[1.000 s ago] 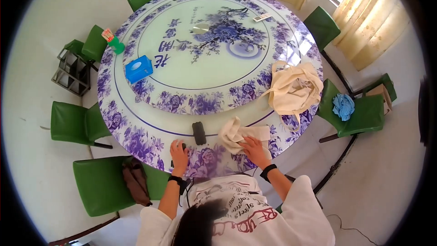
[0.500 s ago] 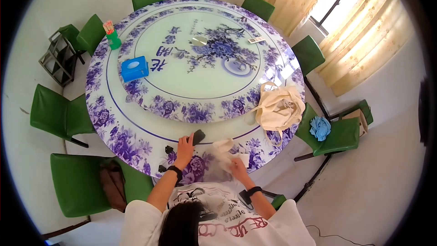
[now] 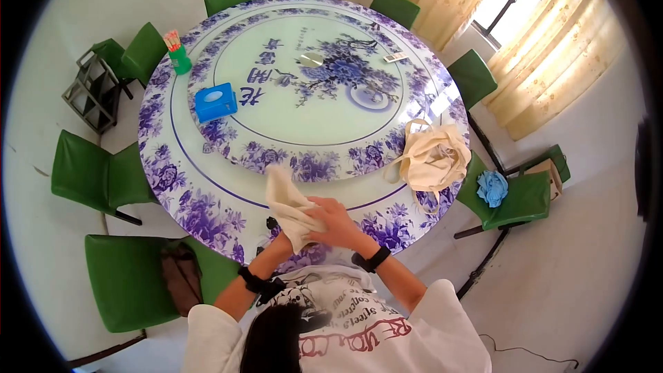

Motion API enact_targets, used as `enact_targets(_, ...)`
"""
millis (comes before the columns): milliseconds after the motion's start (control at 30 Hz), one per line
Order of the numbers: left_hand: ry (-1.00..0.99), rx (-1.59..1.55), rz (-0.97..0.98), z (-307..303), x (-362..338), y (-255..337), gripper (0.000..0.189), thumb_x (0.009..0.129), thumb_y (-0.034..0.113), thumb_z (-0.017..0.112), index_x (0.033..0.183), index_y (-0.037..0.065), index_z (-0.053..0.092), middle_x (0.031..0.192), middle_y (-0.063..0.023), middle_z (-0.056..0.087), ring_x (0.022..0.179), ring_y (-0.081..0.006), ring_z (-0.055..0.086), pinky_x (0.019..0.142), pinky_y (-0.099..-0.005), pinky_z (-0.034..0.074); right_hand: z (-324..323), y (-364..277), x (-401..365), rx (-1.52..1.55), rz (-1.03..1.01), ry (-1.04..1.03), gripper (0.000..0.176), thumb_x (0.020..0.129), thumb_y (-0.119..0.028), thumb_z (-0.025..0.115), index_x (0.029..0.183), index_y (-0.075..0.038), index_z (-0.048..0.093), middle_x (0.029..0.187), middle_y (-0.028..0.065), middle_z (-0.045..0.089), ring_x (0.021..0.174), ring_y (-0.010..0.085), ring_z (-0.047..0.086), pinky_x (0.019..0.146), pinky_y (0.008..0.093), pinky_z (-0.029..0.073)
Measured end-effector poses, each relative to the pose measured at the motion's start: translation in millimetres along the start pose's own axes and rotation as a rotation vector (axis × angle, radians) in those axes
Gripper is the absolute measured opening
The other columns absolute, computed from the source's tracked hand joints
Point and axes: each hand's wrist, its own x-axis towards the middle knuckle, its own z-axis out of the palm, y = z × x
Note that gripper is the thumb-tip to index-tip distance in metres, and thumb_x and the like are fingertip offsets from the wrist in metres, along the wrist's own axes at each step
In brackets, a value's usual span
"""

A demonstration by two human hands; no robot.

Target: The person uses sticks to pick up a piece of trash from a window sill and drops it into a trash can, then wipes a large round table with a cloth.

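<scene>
A beige cloth pouch [image 3: 286,200] hangs over the near part of the round table [image 3: 207,190], upright and bunched. My right hand [image 3: 335,224] is closed on its right side, fingers wrapped round the fabric. My left hand [image 3: 282,243] reaches up under or into the pouch, and the cloth hides its fingers. Whether it holds anything cannot be seen. A small black item [image 3: 271,222] shows just left of the pouch, partly covered.
On the table are a blue tissue box [image 3: 215,102], a green holder with sticks [image 3: 178,54], a small white card [image 3: 395,57] and a beige tote bag [image 3: 435,159]. Green chairs [image 3: 81,171] surround it; one bears a blue bundle [image 3: 492,188].
My left hand has left the table, where it was on a dark flat object, and is now at the pouch. My right hand has brought the pouch up and left. The dark object is out of sight.
</scene>
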Motion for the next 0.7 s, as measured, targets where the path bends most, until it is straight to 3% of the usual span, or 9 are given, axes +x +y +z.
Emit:
enact_targets(100,0.168,-0.654,-0.806,2,-19,24,0.040,0.091,0.026,0.051,0.128,0.011,0.045,0.116,-0.0020,0.056,0.098,-0.0126,0.057,0.080,-0.0322,0.049,13,8,7,0.028,0.206,-0.111,0.036,0.074,-0.032,0.071,0.101,-0.011,0.062,0.108,0.0136,0.058,0.103,0.0321,0.052,0.085,0.0408,0.042)
enact_targets(200,0.122,-0.980,-0.848,3,-38,-28,0.039,0.094,0.028,0.046,0.129,0.009,0.045,0.117,-0.0027,0.056,0.100,-0.0139,0.057,0.077,-0.0341,0.050,23,4,7,0.058,0.410,-0.010,0.031,0.078,-0.029,0.068,0.099,-0.007,0.061,0.090,0.0124,0.063,0.083,0.0292,0.059,0.074,0.0366,0.047)
enact_targets(233,0.126,-0.923,-0.789,1,-36,2,0.042,0.096,0.027,0.044,0.132,0.006,0.042,0.111,-0.0024,0.057,0.099,-0.0147,0.058,0.075,-0.0316,0.050,23,3,6,0.072,0.473,0.057,0.029,0.080,-0.028,0.066,0.098,-0.006,0.061,0.083,0.0114,0.064,0.076,0.0277,0.061,0.070,0.0349,0.048)
enact_targets(333,0.045,-0.643,-0.733,2,-32,24,0.042,0.096,0.025,0.042,0.132,0.003,0.042,0.106,-0.0037,0.059,0.098,-0.0142,0.057,0.076,-0.0284,0.048,13,7,3,0.421,0.689,0.122,0.029,0.087,-0.030,0.059,0.099,-0.004,0.060,0.089,0.0136,0.063,0.081,0.0242,0.059,0.072,0.0345,0.046)
enact_targets(433,0.039,-0.250,-0.574,3,-34,33,0.038,0.097,0.022,0.041,0.129,0.002,0.046,0.097,-0.0029,0.059,0.081,-0.0092,0.055,0.067,-0.0222,0.046,31,52,-15,0.865,0.788,0.329,0.026,0.091,-0.026,0.054,0.099,-0.002,0.059,0.090,0.0087,0.063,0.081,0.0180,0.057,0.072,0.0311,0.046)
enact_targets(533,0.058,-0.229,-0.479,5,-39,18,0.035,0.098,0.021,0.040,0.126,0.002,0.049,0.093,-0.0025,0.060,0.076,-0.0087,0.055,0.063,-0.0209,0.044,43,93,-34,0.827,0.765,0.630,0.026,0.093,-0.024,0.050,0.097,0.000,0.058,0.086,0.0042,0.062,0.076,0.0163,0.055,0.070,0.0301,0.045)
enact_targets(567,0.065,-0.268,-0.473,2,-44,8,0.034,0.098,0.020,0.040,0.124,0.002,0.050,0.093,-0.0026,0.061,0.076,-0.0092,0.056,0.062,-0.0209,0.044,40,107,-41,0.718,0.693,0.645,0.031,0.094,-0.027,0.048,0.098,0.002,0.058,0.090,0.0061,0.062,0.083,0.0168,0.056,0.076,0.0312,0.045)
enact_targets(667,0.110,-0.254,-0.523,-8,-49,0,0.030,0.096,0.018,0.042,0.119,0.002,0.053,0.089,-0.0038,0.061,0.073,-0.0110,0.055,0.062,-0.0224,0.043,-7,87,-47,0.510,0.716,0.614,0.021,0.093,-0.022,0.053,0.100,-0.003,0.060,0.085,0.0030,0.064,0.078,0.0144,0.060,0.071,0.0262,0.048)
enact_targets(700,0.115,-0.113,-0.537,-11,-54,-11,0.029,0.096,0.017,0.043,0.118,0.002,0.054,0.088,-0.0047,0.061,0.073,-0.0116,0.055,0.061,-0.0235,0.043,-13,94,-54,0.232,0.657,0.411,0.023,0.090,-0.023,0.056,0.103,-0.004,0.059,0.091,0.0052,0.063,0.083,0.0183,0.060,0.074,0.0287,0.048)
